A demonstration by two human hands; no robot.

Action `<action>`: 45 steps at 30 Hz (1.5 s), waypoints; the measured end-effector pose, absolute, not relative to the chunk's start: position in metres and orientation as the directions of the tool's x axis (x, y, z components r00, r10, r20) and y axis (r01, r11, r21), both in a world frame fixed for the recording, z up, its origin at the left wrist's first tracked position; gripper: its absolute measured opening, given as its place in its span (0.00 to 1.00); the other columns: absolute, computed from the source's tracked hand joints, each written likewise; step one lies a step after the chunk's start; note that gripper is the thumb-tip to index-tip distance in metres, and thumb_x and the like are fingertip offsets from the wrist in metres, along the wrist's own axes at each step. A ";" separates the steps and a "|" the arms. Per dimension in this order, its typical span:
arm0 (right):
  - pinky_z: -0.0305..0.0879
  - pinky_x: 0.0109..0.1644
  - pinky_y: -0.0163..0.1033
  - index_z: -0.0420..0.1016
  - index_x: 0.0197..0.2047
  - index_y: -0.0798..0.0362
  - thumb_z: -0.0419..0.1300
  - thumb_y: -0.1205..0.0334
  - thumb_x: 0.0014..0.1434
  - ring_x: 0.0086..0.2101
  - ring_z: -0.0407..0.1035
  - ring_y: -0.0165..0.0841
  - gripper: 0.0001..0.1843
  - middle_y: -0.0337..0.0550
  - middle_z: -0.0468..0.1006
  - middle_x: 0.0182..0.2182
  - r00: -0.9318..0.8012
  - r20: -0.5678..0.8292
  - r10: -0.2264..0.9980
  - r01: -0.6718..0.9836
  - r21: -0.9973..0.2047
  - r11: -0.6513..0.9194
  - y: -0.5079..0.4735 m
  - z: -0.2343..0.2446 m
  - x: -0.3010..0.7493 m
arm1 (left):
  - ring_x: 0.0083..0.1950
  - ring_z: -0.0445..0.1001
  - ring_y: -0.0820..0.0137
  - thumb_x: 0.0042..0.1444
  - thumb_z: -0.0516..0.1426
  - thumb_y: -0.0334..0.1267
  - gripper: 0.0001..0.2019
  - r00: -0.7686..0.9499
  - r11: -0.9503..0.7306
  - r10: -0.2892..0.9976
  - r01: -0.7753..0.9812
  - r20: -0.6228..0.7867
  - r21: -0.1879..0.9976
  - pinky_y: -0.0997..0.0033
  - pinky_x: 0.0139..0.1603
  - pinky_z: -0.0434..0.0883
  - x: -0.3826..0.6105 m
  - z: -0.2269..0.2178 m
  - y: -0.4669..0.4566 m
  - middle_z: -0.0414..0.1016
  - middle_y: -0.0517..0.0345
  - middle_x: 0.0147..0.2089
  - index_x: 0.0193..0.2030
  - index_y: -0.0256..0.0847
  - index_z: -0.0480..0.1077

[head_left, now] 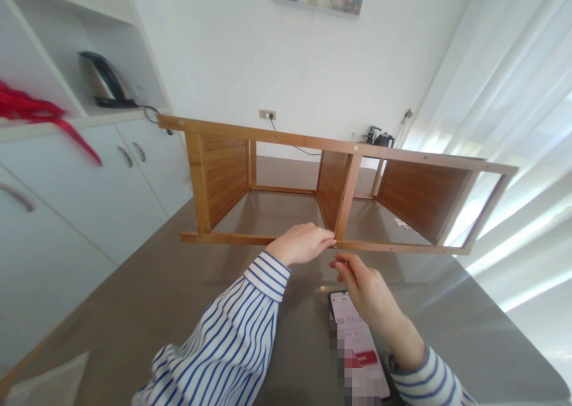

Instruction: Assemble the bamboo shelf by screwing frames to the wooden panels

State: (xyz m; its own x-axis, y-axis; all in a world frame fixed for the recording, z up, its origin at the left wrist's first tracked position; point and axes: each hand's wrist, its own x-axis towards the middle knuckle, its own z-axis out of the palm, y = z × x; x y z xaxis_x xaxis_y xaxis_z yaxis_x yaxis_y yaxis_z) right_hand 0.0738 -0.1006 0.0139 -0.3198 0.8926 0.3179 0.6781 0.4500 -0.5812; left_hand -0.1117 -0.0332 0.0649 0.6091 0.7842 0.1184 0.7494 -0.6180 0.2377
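A wooden shelf frame (277,138) lies on its side on the grey-brown table, with brown panels set between its rails. My left hand (304,243) is at the near lower rail, its fingers closed together and the tips at the joint with the middle upright. Just below and to the right, my right hand (369,287) is closed in a pinch. Something thin and small shows between the two hands' fingertips, too small to name. Under my right wrist lies a phone (353,322) with a timer on its screen, partly covered by the hand.
The table (214,287) extends around the frame. A clear plastic sheet or bag (49,382) lies at its near left corner. White cabinets (75,185) stand left, with a kettle (105,81) and red ribbon (36,105). Sheer curtains (527,126) hang right. Black appliances (379,136) sit behind the frame.
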 end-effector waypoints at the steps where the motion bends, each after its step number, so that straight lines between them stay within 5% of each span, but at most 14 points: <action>1: 0.69 0.40 0.39 0.63 0.51 0.51 0.43 0.56 0.66 0.38 0.75 0.35 0.15 0.47 0.79 0.41 -0.347 0.320 0.882 0.666 -0.578 0.472 -0.101 0.016 0.075 | 0.35 0.74 0.66 0.64 0.42 0.50 0.20 0.610 -0.619 0.783 0.747 0.121 0.240 0.71 0.30 0.61 -0.112 0.065 -0.033 0.77 0.54 0.34 0.35 0.44 0.71; 8: 0.66 0.52 0.44 0.54 0.61 0.52 0.43 0.62 0.65 0.51 0.68 0.37 0.21 0.51 0.71 0.54 -0.517 0.266 0.814 0.619 -0.541 0.570 -0.103 0.025 0.086 | 0.33 0.74 0.66 0.64 0.42 0.49 0.20 0.616 -0.628 0.777 0.738 0.133 0.247 0.71 0.30 0.60 -0.113 0.062 -0.031 0.76 0.55 0.33 0.34 0.44 0.70; 20: 0.68 0.45 0.41 0.72 0.49 0.51 0.48 0.57 0.65 0.41 0.71 0.37 0.17 0.50 0.75 0.42 -0.478 0.408 0.778 0.705 -0.350 0.617 -0.097 0.031 0.084 | 0.37 0.75 0.65 0.64 0.42 0.50 0.20 0.606 -0.615 0.786 0.748 0.120 0.248 0.71 0.32 0.62 -0.112 0.062 -0.031 0.77 0.54 0.35 0.35 0.44 0.71; 32: 0.66 0.38 0.38 0.70 0.46 0.52 0.47 0.59 0.64 0.34 0.71 0.33 0.14 0.44 0.76 0.34 -0.356 0.397 0.846 0.635 -0.562 0.531 -0.098 0.034 0.076 | 0.37 0.75 0.65 0.64 0.41 0.51 0.21 0.618 -0.629 0.775 0.739 0.129 0.243 0.71 0.32 0.61 -0.113 0.061 -0.031 0.77 0.55 0.36 0.35 0.45 0.70; 39: 0.66 0.30 0.33 0.73 0.42 0.51 0.52 0.55 0.62 0.27 0.71 0.29 0.13 0.39 0.77 0.27 -0.253 0.222 0.942 0.517 -0.792 0.326 -0.096 0.023 0.079 | 0.37 0.75 0.65 0.64 0.41 0.51 0.21 0.609 -0.615 0.786 0.753 0.109 0.233 0.71 0.33 0.62 -0.112 0.063 -0.032 0.77 0.54 0.36 0.36 0.45 0.71; 45: 0.67 0.34 0.33 0.74 0.43 0.51 0.53 0.57 0.62 0.29 0.72 0.30 0.12 0.39 0.78 0.29 -0.322 0.254 0.912 0.556 -0.728 0.400 -0.095 0.021 0.083 | 0.37 0.75 0.65 0.64 0.41 0.51 0.21 0.611 -0.617 0.784 0.752 0.109 0.232 0.71 0.32 0.62 -0.112 0.062 -0.031 0.77 0.54 0.36 0.35 0.44 0.71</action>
